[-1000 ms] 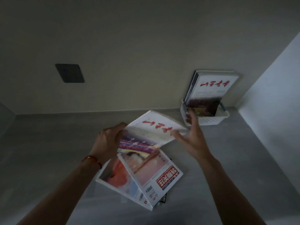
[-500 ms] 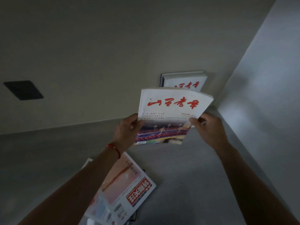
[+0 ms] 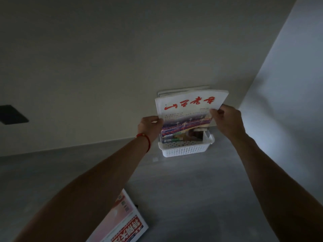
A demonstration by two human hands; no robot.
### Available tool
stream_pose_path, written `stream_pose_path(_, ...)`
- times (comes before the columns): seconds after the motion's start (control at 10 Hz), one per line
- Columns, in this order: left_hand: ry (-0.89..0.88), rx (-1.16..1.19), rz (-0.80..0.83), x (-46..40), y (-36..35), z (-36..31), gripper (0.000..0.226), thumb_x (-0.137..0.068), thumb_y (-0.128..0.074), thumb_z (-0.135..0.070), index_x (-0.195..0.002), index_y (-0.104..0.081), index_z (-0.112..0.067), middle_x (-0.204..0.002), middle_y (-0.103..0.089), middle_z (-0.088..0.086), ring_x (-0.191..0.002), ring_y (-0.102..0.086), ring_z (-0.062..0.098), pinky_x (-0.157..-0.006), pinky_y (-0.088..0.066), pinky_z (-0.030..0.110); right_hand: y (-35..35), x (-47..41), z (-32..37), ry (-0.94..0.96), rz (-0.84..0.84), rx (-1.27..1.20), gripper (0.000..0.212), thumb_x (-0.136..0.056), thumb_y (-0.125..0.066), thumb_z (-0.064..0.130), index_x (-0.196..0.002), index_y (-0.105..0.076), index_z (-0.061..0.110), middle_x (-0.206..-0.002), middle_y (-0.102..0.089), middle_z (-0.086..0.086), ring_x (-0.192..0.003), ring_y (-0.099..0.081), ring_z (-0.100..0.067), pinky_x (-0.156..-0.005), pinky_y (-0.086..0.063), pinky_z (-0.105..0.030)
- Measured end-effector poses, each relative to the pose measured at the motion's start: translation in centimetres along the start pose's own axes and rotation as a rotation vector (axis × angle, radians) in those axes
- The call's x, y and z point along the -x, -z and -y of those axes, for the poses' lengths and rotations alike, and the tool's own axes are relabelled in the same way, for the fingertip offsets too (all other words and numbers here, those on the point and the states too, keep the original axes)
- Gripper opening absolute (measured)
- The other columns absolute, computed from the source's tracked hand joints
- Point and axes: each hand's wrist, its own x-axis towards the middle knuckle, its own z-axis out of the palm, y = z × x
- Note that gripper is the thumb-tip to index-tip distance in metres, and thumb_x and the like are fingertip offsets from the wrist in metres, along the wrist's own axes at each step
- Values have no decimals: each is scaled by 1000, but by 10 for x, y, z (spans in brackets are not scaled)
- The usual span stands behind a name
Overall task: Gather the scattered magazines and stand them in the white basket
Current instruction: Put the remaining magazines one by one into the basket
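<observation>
While gripped at both side edges: the red-titled magazine (image 3: 188, 112) is held upright between the hands, its lower edge at the basket's mouth.
Left hand (image 3: 150, 128): fingers curled round the magazine's left edge; a red string bracelet (image 3: 146, 138) is worn at the wrist.
Right hand (image 3: 227, 121): the right edge is pinched between thumb and fingers.
White basket (image 3: 185, 149): set just below both hands, against the wall; more magazines (image 3: 181, 90) are stood in it behind the held one.
Loose magazine (image 3: 122, 222): left flat on the grey floor, well behind the left hand, under the forearm.
</observation>
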Motion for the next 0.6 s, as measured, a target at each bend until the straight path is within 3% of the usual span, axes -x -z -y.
stream_pose_path(0.1,100,66,2,-17,-16,14,18,-82,-68,-25,-94,-77,-14,-105,-75,12,-102,-71,33,-97,-55,47,-19,-3,-22,-38,24,-3,24,-96,-60,22,-106,-72,4,-100,-76,-15,-90,-72,-29,-71,-50,-27)
stream_pose_path(0.2,176,72,13,-25,-27,20,13,-77,-66,-30,-70,-67,-19,-99,-69,8,-108,-68,35,-100,-53,52,-39,-8,-38,-110,47,1,25,-96,-58,23,-104,-73,5,-98,-77,-14,-89,-71,-28,-69,-41,-22)
stream_pose_path(0.3,207,63,16,-30,-36,23,18,-74,-64,-37,-69,-63,-21,-98,-63,8,-99,-61,25,-103,-49,53,-56,-11,-48,-147,117,-12,27,-97,-57,23,-106,-73,4,-98,-77,-14,-90,-73,-29,-72,-45,-23)
stream_pose_path(0.4,215,82,11,-37,-41,30,23,-81,-64,-28,-95,-70,-10,-102,-64,12,-96,-57,23,-105,-48,53,-67,-12,-55,-210,150,-51,28,-95,-56,18,-116,-70,5,-109,-75,-14,-96,-72,-27,-76,-49,-23)
stream_pose_path(0.5,212,91,17,-43,-46,28,33,-83,-65,-15,-110,-65,3,-119,-67,26,-96,-61,26,-101,-51,47,-73,-12,-58,-237,183,-155,32,-91,-60,16,-123,-63,14,-117,-72,-7,-95,-67,-14,-66,-45,-15)
stream_pose_path(0.6,238,63,-2,-44,-48,27,38,-84,-64,-10,-117,-61,7,-126,-62,29,-114,-63,41,-90,-54,43,-74,-9,-57,-255,238,-282,47,-89,-62,16,-133,-49,29,-125,-65,7,-104,-61,-6,-77,-49,-18)
